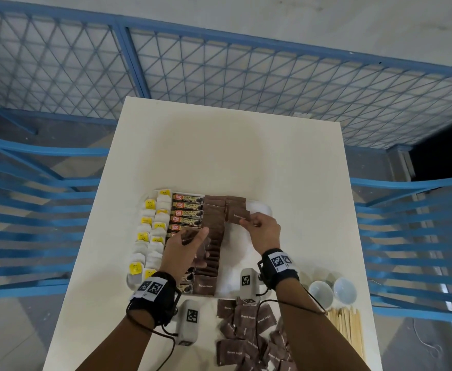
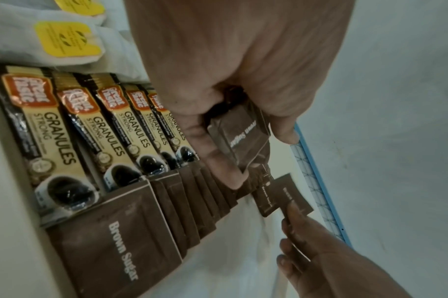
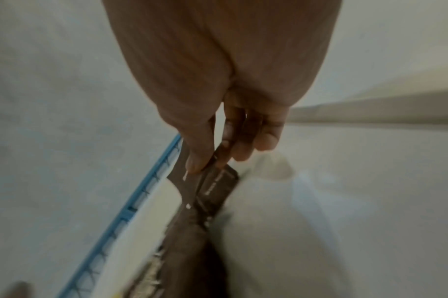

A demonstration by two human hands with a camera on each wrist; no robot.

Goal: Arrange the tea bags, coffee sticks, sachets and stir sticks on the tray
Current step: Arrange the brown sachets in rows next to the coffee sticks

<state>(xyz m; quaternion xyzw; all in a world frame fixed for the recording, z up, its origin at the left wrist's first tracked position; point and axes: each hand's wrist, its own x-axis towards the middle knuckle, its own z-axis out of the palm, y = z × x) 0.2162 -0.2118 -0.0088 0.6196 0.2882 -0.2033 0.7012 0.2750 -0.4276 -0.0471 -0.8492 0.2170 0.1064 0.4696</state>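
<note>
A white tray (image 1: 262,207) holds rows of tea bags (image 1: 150,236) with yellow tags, coffee sticks (image 1: 187,211) and brown sugar sachets (image 1: 214,231). My left hand (image 1: 184,245) hovers over the sachet row and grips a small stack of brown sachets (image 2: 243,135). My right hand (image 1: 262,231) pinches one brown sachet (image 1: 238,216) by its edge, low over the short second sachet row near the tray's far side. In the right wrist view my thumb and fingers (image 3: 200,159) pinch that sachet (image 3: 218,185).
Loose brown sachets (image 1: 249,336) lie heaped on the table in front of the tray. Wooden stir sticks (image 1: 348,328) and two white cups (image 1: 331,291) stand at the right front. Blue mesh fencing (image 1: 219,76) surrounds the white table (image 1: 232,156).
</note>
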